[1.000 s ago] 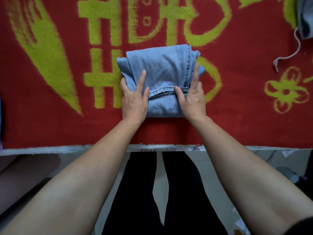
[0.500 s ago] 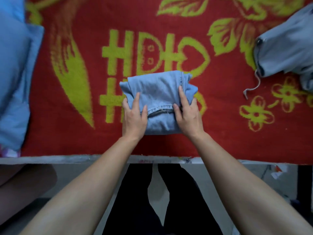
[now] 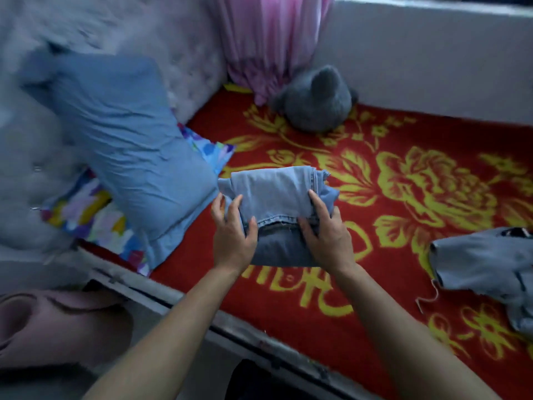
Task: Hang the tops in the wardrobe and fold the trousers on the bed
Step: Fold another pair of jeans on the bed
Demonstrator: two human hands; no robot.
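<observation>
Left hand (image 3: 233, 236) and right hand (image 3: 327, 236) grip the folded jeans (image 3: 277, 190) from either end, just left of the frame's centre. Each thumb is pressed against the near hem, and the fingers are curled round the bundle's sides, with the right forefinger lying along its top edge. The bundle's near face is in shadow, and whether it rests on the bed (image 3: 291, 316) or is held just above it I cannot tell. The bed's red cover, with yellow flowers, fills the right and lower middle of the frame. A blue pillow (image 3: 124, 140) lies at the left, its corner beside the jeans, on top of a patterned pillow (image 3: 92, 217). A grey plush toy (image 3: 314, 102) sits at the upper centre, against a pink curtain (image 3: 271, 39). A grey garment (image 3: 484, 261) lies crumpled at the right edge, well apart from the jeans.
</observation>
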